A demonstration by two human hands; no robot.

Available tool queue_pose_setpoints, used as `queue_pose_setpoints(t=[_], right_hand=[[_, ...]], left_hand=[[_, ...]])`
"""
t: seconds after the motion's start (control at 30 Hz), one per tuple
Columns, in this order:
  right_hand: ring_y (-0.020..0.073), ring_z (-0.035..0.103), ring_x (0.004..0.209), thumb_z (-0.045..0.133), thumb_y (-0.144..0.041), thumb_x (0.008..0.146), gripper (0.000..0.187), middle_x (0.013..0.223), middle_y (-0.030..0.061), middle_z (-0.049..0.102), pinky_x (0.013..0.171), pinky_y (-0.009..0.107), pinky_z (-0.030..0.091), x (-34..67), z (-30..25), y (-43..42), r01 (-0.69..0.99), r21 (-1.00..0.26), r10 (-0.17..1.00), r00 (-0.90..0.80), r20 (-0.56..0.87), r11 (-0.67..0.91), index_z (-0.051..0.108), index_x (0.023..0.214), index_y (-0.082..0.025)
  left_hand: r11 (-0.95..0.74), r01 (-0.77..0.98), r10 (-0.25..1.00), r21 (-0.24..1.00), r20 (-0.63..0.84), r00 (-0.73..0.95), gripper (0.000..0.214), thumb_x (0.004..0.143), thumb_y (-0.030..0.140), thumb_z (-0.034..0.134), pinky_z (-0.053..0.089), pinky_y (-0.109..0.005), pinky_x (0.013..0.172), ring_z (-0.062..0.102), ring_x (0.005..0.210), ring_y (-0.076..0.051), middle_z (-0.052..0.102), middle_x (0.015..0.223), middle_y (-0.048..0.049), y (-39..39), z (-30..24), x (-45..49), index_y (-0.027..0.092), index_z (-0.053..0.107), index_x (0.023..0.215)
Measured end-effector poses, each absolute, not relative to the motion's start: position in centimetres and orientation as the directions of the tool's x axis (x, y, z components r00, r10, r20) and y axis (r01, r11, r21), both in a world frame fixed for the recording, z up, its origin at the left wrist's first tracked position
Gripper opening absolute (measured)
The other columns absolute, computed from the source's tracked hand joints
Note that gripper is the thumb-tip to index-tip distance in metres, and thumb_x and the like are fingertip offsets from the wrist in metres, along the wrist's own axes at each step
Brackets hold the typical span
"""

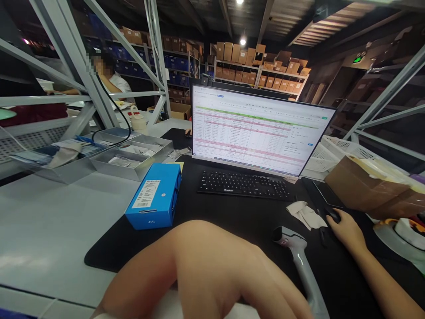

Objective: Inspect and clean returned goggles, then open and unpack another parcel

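At the right, my right hand [347, 228] rests closed over a black computer mouse [333, 215] on the dark desk mat. My left hand [222, 266] is bent at the wrist, large and close to the camera at the bottom middle. Its fingers point down and leave the frame, so their tips and anything in them are hidden. Something white shows below its palm. A grey handheld barcode scanner [300, 257] lies between my hands. Beyond my left wrist sits a blue box [156, 195] with a white label. The monitor [255, 128] displays a spreadsheet above a black keyboard [244, 184].
A crumpled tissue [306, 214] lies left of the mouse. An open cardboard box [365, 184] and tape rolls [403, 237] stand at the right. Divided grey trays [129, 155] hold small packets at the left. Behind the metal frame sits another person [119, 82].
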State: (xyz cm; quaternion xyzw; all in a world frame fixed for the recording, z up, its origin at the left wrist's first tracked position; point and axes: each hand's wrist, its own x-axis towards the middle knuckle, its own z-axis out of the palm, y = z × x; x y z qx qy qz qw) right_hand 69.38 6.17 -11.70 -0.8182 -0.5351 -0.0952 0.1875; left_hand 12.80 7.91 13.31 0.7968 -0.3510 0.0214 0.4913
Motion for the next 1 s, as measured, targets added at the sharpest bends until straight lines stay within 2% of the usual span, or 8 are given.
queue_pose_setpoints(t=[0.1,0.17,0.23,0.33,0.43,0.57,0.8,1.0], right_hand=[[0.0375,0.06,0.122,0.046,-0.055,0.088,0.062,0.132,0.0195,0.064,0.106,0.05,0.048,69.2,-11.6,6.1,0.909,-0.207,0.837,0.415,0.357,-0.362,0.063,0.128,-0.011],[0.0377,0.061,0.122,0.046,-0.055,0.088,0.062,0.132,0.0196,0.064,0.105,0.05,0.048,69.1,-11.6,6.1,0.908,-0.207,0.837,0.418,0.354,-0.365,0.063,0.128,-0.011],[0.0377,0.061,0.121,0.046,-0.055,0.088,0.062,0.131,0.0197,0.065,0.105,0.051,0.048,69.1,-11.6,6.1,0.907,-0.208,0.836,0.419,0.355,-0.366,0.063,0.128,-0.011],[0.0376,0.061,0.121,0.045,-0.055,0.088,0.063,0.13,0.0201,0.065,0.106,0.05,0.047,69.1,-11.7,6.2,0.913,-0.207,0.838,0.405,0.365,-0.351,0.063,0.128,-0.01],[0.0379,0.061,0.122,0.044,-0.056,0.088,0.064,0.131,0.0209,0.064,0.107,0.051,0.047,69.1,-11.6,6.2,0.915,-0.208,0.841,0.399,0.365,-0.344,0.062,0.128,-0.009],[0.0383,0.06,0.123,0.043,-0.057,0.087,0.066,0.132,0.0214,0.064,0.107,0.051,0.047,69.3,-11.7,6.3,0.911,-0.212,0.844,0.408,0.349,-0.352,0.062,0.128,-0.008],[0.0394,0.058,0.126,0.043,-0.06,0.082,0.071,0.134,0.0224,0.063,0.109,0.053,0.045,70.2,-12.6,6.5,0.909,-0.23,0.837,0.412,0.361,-0.348,0.061,0.129,-0.009],[0.0391,0.058,0.127,0.043,-0.061,0.081,0.072,0.132,0.0225,0.064,0.111,0.052,0.044,70.6,-12.8,6.8,0.913,-0.24,0.848,0.398,0.35,-0.33,0.062,0.127,-0.009]], left_hand=[[-0.32,-0.472,-0.429,0.821,0.319,0.845,0.056,0.1,0.057,0.032,0.042,-0.029,0.115,0.052,0.14,-0.031,0.062,0.113,-0.0181,7.4,12.8,12.5,0.019,0.06,0.07],[-0.332,-0.434,-0.397,0.838,0.293,0.87,0.051,0.101,0.055,0.036,0.042,-0.025,0.113,0.051,0.142,-0.03,0.061,0.122,-0.0194,7.2,12.5,12.3,0.018,0.058,0.073],[-0.321,-0.455,-0.402,0.831,0.315,0.86,0.048,0.1,0.053,0.043,0.043,-0.025,0.113,0.052,0.141,-0.031,0.064,0.113,-0.0193,7.2,12.2,12.2,0.018,0.058,0.07],[-0.279,-0.519,-0.421,0.808,0.383,0.822,0.052,0.098,0.051,0.049,0.045,-0.031,0.113,0.052,0.14,-0.036,0.062,0.095,-0.0171,7.4,12.0,12.3,0.017,0.059,0.061],[-0.253,-0.545,-0.426,0.799,0.414,0.804,0.053,0.098,0.052,0.049,0.046,-0.035,0.113,0.051,0.14,-0.037,0.061,0.093,-0.0157,7.5,11.7,12.4,0.016,0.062,0.061],[-0.261,-0.527,-0.376,0.808,0.418,0.827,0.057,0.098,0.055,0.046,0.048,-0.035,0.111,0.056,0.136,-0.034,0.059,0.091,-0.015,7.2,11.6,12.6,0.017,0.056,0.057],[-0.236,-0.623,-0.48,0.746,0.468,0.742,0.067,0.099,0.054,0.042,0.045,-0.035,0.111,0.066,0.114,-0.028,0.06,0.084,-0.014,7.4,12.8,13.6,0.021,0.057,0.043],[-0.147,-0.567,-0.433,0.811,0.462,0.774,0.056,0.091,0.055,0.059,0.045,-0.031,0.108,0.069,0.097,-0.024,0.058,0.073,-0.0086,7.2,12.8,14.0,0.022,0.06,0.046]])
